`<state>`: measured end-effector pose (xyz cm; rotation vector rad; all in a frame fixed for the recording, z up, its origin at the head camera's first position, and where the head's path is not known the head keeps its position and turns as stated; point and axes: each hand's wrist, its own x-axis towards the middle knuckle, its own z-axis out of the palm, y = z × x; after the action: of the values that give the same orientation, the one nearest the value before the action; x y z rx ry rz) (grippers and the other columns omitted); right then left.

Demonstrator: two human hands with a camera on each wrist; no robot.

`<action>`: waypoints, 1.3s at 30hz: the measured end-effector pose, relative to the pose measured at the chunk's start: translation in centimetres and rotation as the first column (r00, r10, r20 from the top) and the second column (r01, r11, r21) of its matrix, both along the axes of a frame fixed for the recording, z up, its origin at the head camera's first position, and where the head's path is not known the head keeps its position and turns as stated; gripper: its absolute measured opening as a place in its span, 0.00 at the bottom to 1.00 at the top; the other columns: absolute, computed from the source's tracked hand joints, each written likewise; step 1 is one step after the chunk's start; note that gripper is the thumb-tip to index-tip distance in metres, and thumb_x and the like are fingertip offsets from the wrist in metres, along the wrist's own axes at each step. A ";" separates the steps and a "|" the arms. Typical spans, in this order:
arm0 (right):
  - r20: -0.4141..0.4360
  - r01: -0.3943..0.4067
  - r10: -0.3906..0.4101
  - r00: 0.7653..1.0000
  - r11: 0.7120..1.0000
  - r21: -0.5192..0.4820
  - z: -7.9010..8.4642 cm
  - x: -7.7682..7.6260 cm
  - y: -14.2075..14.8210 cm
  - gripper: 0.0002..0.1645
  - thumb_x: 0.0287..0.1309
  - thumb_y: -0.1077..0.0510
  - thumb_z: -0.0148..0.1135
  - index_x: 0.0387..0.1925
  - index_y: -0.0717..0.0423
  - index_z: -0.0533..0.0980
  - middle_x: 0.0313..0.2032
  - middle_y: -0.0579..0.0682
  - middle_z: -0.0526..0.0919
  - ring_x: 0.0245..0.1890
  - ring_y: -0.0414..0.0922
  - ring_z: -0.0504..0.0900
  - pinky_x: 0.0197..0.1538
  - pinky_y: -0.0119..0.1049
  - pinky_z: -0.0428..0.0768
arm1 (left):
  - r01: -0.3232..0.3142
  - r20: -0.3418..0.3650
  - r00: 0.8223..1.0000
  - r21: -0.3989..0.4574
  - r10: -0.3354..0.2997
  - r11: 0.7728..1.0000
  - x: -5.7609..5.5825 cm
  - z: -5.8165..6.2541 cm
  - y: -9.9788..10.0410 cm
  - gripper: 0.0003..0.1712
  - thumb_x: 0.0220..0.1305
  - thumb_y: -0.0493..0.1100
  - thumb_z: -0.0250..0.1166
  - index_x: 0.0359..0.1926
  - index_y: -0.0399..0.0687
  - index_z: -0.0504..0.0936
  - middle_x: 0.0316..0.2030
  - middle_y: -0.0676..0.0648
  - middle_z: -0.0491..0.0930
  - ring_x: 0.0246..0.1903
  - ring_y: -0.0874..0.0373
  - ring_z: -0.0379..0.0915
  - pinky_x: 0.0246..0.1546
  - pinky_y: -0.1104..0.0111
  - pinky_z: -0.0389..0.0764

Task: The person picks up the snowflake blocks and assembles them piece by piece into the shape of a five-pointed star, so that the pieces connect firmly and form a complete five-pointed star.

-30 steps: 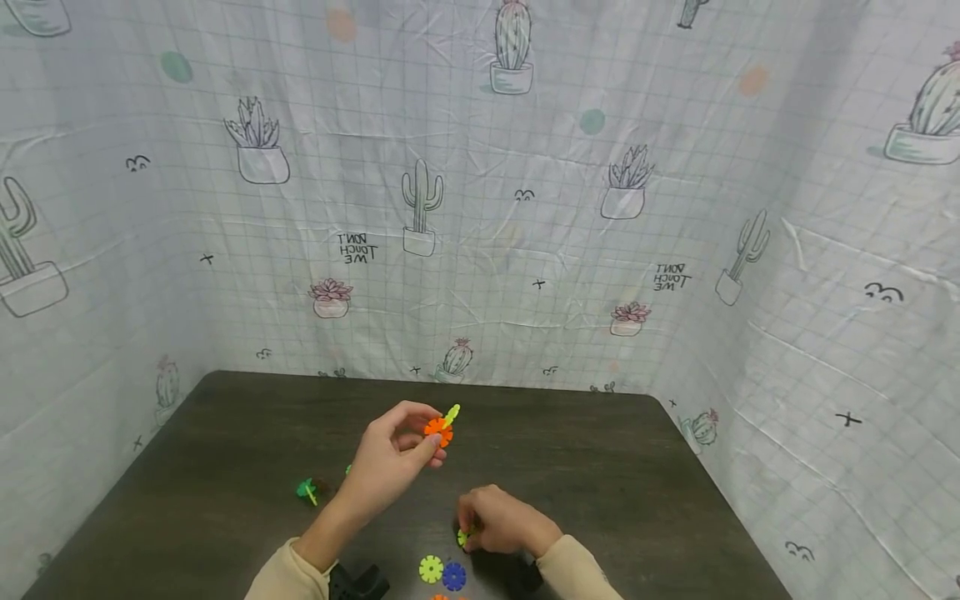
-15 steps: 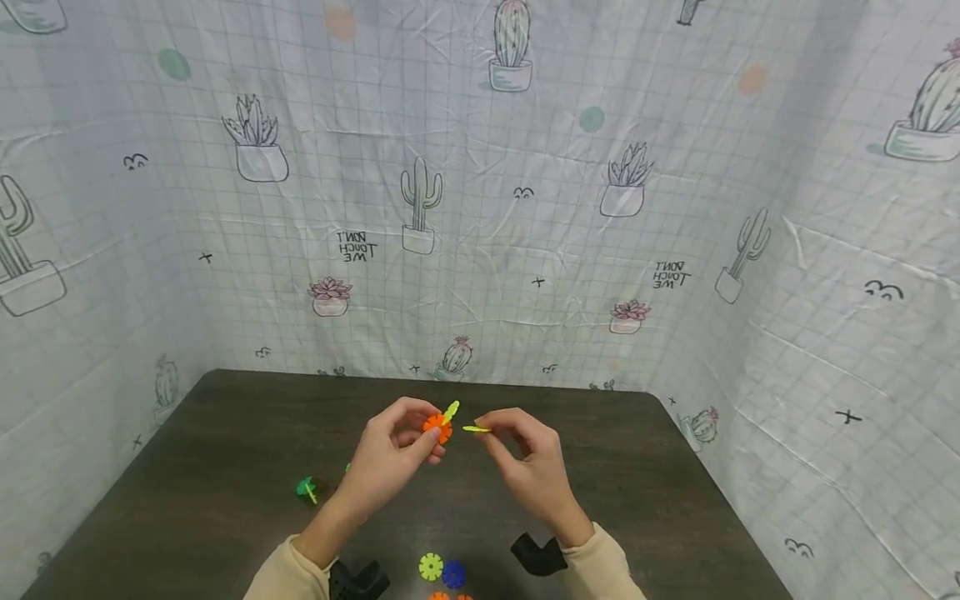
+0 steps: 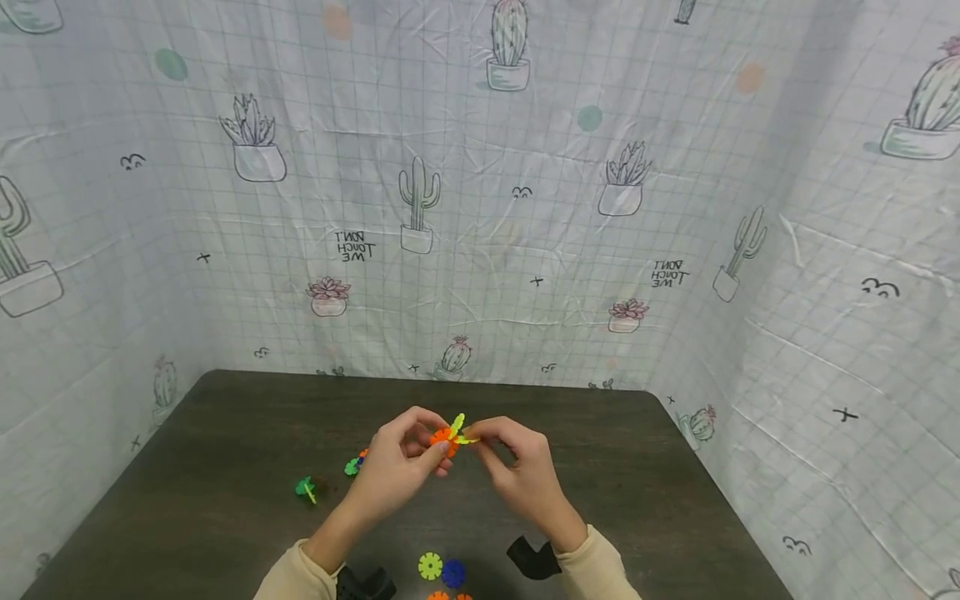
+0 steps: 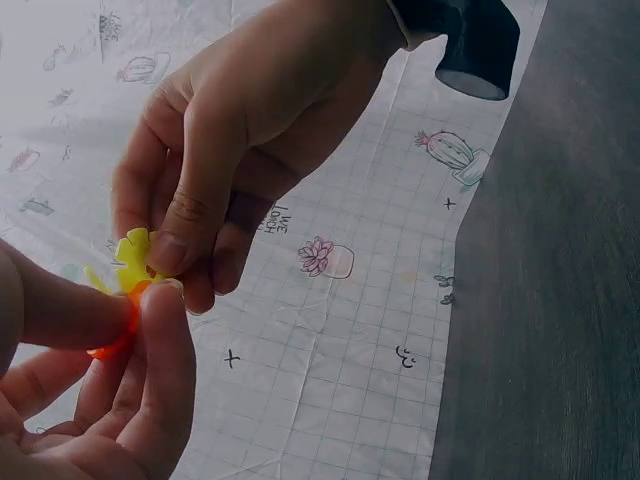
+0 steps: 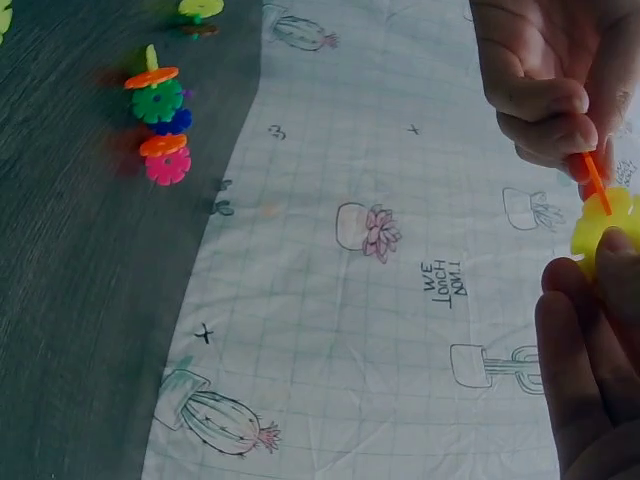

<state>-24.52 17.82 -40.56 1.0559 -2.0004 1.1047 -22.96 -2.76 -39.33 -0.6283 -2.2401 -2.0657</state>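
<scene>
Above the dark table, my left hand pinches an orange notched disc between thumb and fingers. A yellow-green notched disc stands up from the orange disc's edge. My right hand comes in from the other side, pinching a second yellow disc between thumb and fingertips. In the right wrist view this yellow disc is right at the edge of the orange disc, set crosswise to it. Both hands nearly meet in the left wrist view, where fingers partly hide the orange disc.
A joined chain of coloured discs lies left on the table, partly behind my left hand in the head view. Near it is a green and yellow piece. Loose yellow and blue discs lie in front, with orange ones at the frame's edge.
My right hand has picked a yellow disc off the table, lifted it, and moved left so it meets the orange disc. My left hand has kept its hold, shifting only slightly.
</scene>
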 end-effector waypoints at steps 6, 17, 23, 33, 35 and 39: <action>-0.080 -0.006 0.008 0.997 1.000 0.031 0.2 0.1 0.1 0.18 0.52 0.77 0.70 0.41 0.55 0.83 0.38 0.52 0.89 0.36 0.46 0.89 0.42 0.26 0.84 | -0.030 0.007 1.000 -0.009 0.030 0.999 0.3 0.2 0.2 0.09 0.64 0.29 0.67 0.45 0.37 0.81 0.30 0.38 0.82 0.25 0.49 0.85 0.29 0.66 0.87; -0.117 -0.032 0.043 0.992 0.995 0.095 0.3 0.6 -0.4 0.18 0.50 0.76 0.72 0.39 0.55 0.84 0.35 0.50 0.89 0.35 0.42 0.89 0.40 0.24 0.84 | -0.160 0.017 0.987 -0.059 0.161 0.985 0.8 0.4 0.3 0.07 0.58 0.26 0.70 0.34 0.37 0.82 0.22 0.43 0.80 0.17 0.56 0.80 0.22 0.64 0.85; -0.120 -0.012 0.027 0.992 0.992 0.127 -0.4 0.5 -0.7 0.18 0.48 0.76 0.73 0.38 0.54 0.84 0.34 0.49 0.89 0.34 0.40 0.89 0.40 0.24 0.84 | -0.211 0.019 0.977 -0.094 0.213 0.973 0.8 -0.5 0.6 0.08 0.58 0.24 0.68 0.33 0.38 0.80 0.20 0.45 0.79 0.16 0.56 0.79 0.19 0.68 0.83; -0.036 -0.017 0.020 0.999 0.995 0.100 -0.1 0.4 -0.3 0.22 0.52 0.72 0.73 0.48 0.55 0.82 0.44 0.51 0.88 0.39 0.42 0.89 0.43 0.27 0.85 | -0.065 0.035 0.997 0.021 0.064 0.998 -0.2 -0.5 -0.5 0.08 0.66 0.32 0.67 0.45 0.37 0.80 0.34 0.38 0.82 0.27 0.52 0.83 0.31 0.69 0.86; 0.026 -0.024 0.023 0.999 0.998 0.063 -0.5 0.4 -0.4 0.24 0.54 0.69 0.74 0.52 0.57 0.78 0.47 0.53 0.86 0.39 0.44 0.89 0.43 0.31 0.86 | -0.096 0.016 0.995 0.030 0.096 0.995 -0.3 -0.2 -0.8 0.09 0.67 0.32 0.67 0.47 0.38 0.80 0.36 0.38 0.83 0.28 0.54 0.83 0.32 0.70 0.86; 0.255 -0.008 -0.010 0.967 0.997 0.072 -2.0 0.4 -0.7 0.25 0.56 0.60 0.75 0.51 0.56 0.73 0.47 0.52 0.81 0.39 0.43 0.87 0.43 0.38 0.87 | -0.186 -0.022 0.982 0.063 0.187 0.981 -0.4 -0.1 -1.1 0.09 0.67 0.31 0.66 0.47 0.39 0.81 0.36 0.39 0.83 0.28 0.59 0.80 0.33 0.71 0.85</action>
<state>-24.13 17.12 -42.52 0.9897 -2.2569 1.2282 -23.32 -3.88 -39.38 -0.4220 -2.1212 -2.0124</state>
